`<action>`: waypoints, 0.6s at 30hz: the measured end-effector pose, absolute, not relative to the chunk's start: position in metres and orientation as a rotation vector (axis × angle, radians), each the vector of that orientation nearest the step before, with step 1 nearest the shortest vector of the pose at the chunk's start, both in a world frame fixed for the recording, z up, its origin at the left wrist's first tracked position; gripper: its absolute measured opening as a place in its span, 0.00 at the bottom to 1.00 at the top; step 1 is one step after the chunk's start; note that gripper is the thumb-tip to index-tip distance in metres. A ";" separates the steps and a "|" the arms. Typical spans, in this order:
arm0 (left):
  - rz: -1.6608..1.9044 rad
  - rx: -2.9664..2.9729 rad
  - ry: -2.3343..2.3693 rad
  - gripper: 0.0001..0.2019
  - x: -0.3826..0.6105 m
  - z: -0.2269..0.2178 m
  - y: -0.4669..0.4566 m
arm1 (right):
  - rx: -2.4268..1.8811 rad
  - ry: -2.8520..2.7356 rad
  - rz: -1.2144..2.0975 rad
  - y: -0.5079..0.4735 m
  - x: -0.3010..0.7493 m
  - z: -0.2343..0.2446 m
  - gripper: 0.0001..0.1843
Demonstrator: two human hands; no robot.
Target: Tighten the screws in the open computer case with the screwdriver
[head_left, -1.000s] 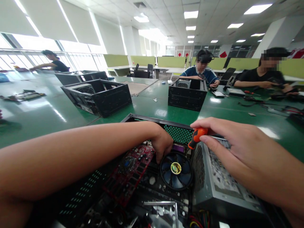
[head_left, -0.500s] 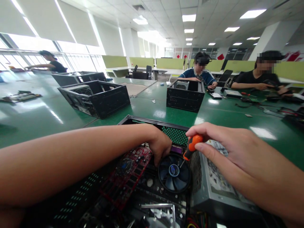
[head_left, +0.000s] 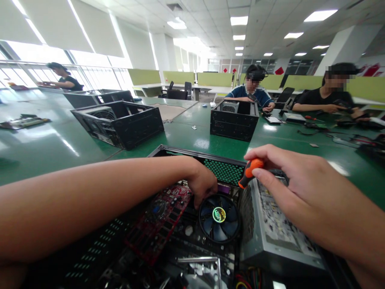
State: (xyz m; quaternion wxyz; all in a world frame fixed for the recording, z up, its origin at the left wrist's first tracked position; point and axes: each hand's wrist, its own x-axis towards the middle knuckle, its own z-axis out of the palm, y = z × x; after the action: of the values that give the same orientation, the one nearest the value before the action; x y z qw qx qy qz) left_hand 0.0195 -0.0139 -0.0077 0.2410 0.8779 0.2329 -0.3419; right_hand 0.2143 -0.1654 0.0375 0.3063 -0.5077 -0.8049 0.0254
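Observation:
My right hand (head_left: 288, 180) grips a screwdriver (head_left: 251, 171) with an orange and dark grey handle, tilted above the power supply (head_left: 279, 224); its shaft is hard to make out. My left hand (head_left: 203, 180) reaches into an open computer case (head_left: 180, 151). Its fingers are curled together at the upper left rim of a round black cooling fan (head_left: 219, 233), with the fingertips partly hidden. The fan has a shiny label at its hub. Left of it, below my left forearm, is a red graphics card (head_left: 162, 224).
Two black computer cases (head_left: 135, 126) (head_left: 233, 124) stand further back on the green table (head_left: 186, 140). A circuit board (head_left: 24, 121) lies at the far left. Cables (head_left: 345, 138) lie at the right. One person (head_left: 251, 86) sits opposite, another (head_left: 331, 92) at right, another (head_left: 64, 78) far left.
The screwdriver has lifted away from the fan, up and to the right, with my right hand. The fan's hub label now shines yellow-green. My left hand stays at the fan.

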 end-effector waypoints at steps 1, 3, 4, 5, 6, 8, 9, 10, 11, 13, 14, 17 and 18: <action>-0.943 2.398 0.639 0.19 0.020 -0.008 -0.014 | -1.358 -2.121 0.069 -0.166 0.214 0.037 0.12; -0.949 2.391 0.641 0.19 0.020 -0.008 -0.014 | -1.372 -2.124 0.092 -0.167 0.213 0.036 0.13; -0.950 2.389 0.643 0.19 0.020 -0.008 -0.014 | -1.368 -2.141 0.108 -0.167 0.213 0.036 0.13; -0.948 2.389 0.645 0.19 0.020 -0.009 -0.013 | -1.357 -2.162 0.123 -0.167 0.214 0.037 0.12; -0.945 2.390 0.647 0.19 0.020 -0.009 -0.013 | -1.345 -2.179 0.129 -0.166 0.214 0.037 0.12; -0.944 2.386 0.653 0.19 0.019 -0.011 -0.012 | -1.335 -2.186 0.123 -0.166 0.215 0.037 0.12; -0.941 2.381 0.655 0.19 0.019 -0.011 -0.011 | -1.337 -2.182 0.119 -0.165 0.215 0.038 0.12; -0.934 2.376 0.659 0.19 0.018 -0.011 -0.011 | -1.336 -2.175 0.111 -0.165 0.215 0.038 0.13; -0.931 2.371 0.659 0.19 0.018 -0.011 -0.011 | -1.335 -2.170 0.104 -0.165 0.215 0.037 0.13; -0.940 2.365 0.660 0.19 0.019 -0.010 -0.012 | -1.328 -2.172 0.107 -0.165 0.215 0.037 0.13; -0.953 2.366 0.668 0.19 0.019 -0.009 -0.013 | -1.324 -2.168 0.106 -0.165 0.214 0.036 0.13; -0.991 2.375 0.714 0.18 0.020 -0.007 -0.016 | -1.318 -2.177 0.111 -0.164 0.212 0.036 0.11; -0.995 2.377 0.726 0.18 0.020 -0.007 -0.016 | -1.317 -2.180 0.110 -0.164 0.212 0.036 0.11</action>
State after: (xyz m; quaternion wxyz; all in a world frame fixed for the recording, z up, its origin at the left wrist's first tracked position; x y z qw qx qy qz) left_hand 0.0196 -0.0162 -0.0065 0.2301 0.8640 0.2639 -0.3618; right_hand 0.2115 -0.1639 0.0356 0.2918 -0.4940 -0.8180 0.0413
